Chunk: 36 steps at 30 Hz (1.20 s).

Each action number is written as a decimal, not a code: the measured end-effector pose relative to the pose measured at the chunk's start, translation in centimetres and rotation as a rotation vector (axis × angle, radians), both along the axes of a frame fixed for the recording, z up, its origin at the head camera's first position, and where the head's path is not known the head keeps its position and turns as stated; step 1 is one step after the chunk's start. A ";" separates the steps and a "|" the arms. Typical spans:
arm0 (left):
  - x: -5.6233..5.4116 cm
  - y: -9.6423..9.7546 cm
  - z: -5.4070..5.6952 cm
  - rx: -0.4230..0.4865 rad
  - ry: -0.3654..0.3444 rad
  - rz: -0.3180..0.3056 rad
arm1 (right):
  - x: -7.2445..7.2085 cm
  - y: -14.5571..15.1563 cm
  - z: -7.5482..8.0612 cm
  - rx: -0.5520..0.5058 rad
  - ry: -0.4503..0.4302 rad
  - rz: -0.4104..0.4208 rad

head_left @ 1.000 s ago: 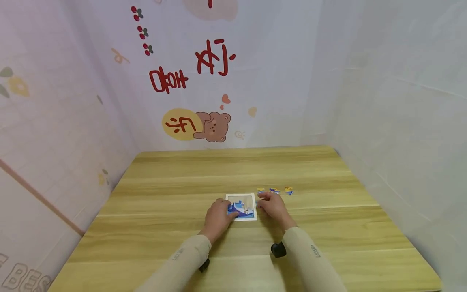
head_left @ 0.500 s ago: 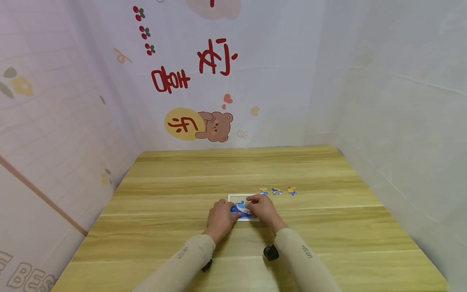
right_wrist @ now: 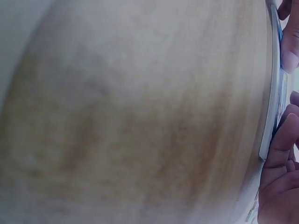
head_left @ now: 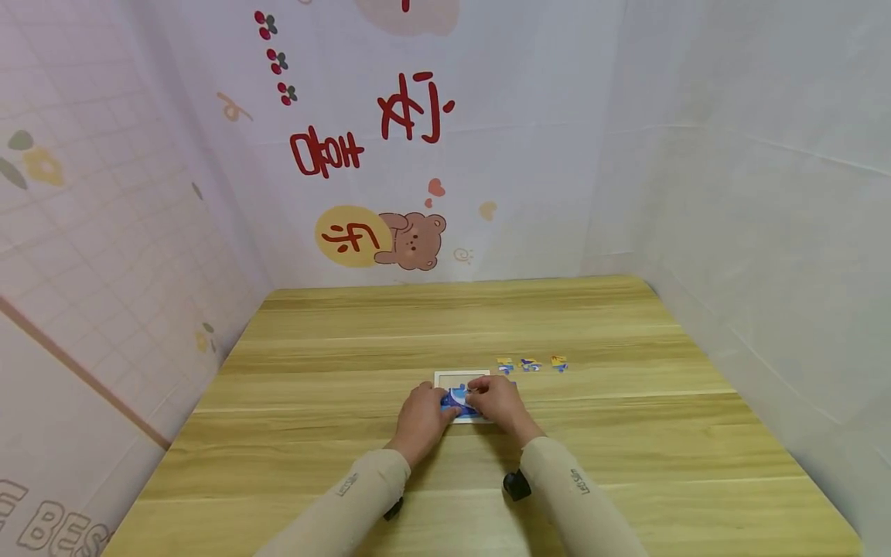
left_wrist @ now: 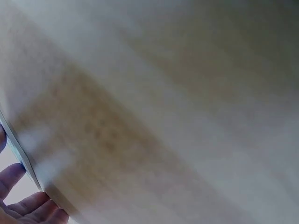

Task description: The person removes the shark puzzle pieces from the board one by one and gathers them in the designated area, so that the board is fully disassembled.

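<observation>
A small white-framed jigsaw puzzle lies on the wooden table, its lower part filled with blue and white pieces. My left hand holds the frame's left side, thumb over the lower picture and fingers along the outer edge. In the left wrist view, fingertips show at that edge. My right hand is over the frame's right half, thumb and index finger pinching a small puzzle piece that the fingers mostly hide. In the right wrist view, curled fingers sit beside the frame's edge.
Three loose yellow and blue pieces lie in a row behind the right hand: a left one, a middle one and a right one. A patterned cloth wall stands behind the table.
My right hand has moved left from beside the frame to over its right half, with thumb and index finger together. My left hand keeps its hold on the frame.
</observation>
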<state>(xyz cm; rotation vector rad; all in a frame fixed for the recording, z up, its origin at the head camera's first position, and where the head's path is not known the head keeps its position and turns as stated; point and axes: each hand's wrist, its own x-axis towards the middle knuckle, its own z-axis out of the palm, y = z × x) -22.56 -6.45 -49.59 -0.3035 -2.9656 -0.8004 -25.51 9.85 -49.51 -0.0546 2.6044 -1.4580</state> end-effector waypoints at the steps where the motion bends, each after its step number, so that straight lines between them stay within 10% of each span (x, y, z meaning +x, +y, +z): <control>1: 0.0 0.0 -0.1 0.002 0.000 -0.004 | 0.0 -0.1 0.0 0.005 0.004 0.000; 16: 0.0 -0.1 -0.4 -0.002 0.014 -0.025 | 0.0 -0.2 0.2 0.104 0.038 0.016; 36: 0.4 -0.1 0.0 -0.028 -0.012 -0.008 | 0.2 -0.1 0.4 -0.103 -0.051 0.016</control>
